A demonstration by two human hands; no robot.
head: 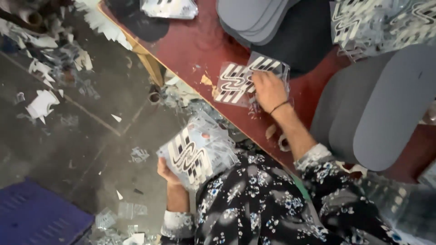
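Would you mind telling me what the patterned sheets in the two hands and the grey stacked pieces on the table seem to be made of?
The patterned sheet on the table under the right hand and the stack of sheets in the left hand look like thin clear plastic film, glossy, with black-and-white shapes. The grey stacked pieces look like matte foam or rubber sheet, likely soft.

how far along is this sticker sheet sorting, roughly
Hard to say exactly. Done, by the look of it: scraps of backing litter the floor. In hand: the left hand holds a stack of striped sheets off the table edge, while the right hand presses one striped sheet on the red table. Left: more sheet piles sit at the far corner.
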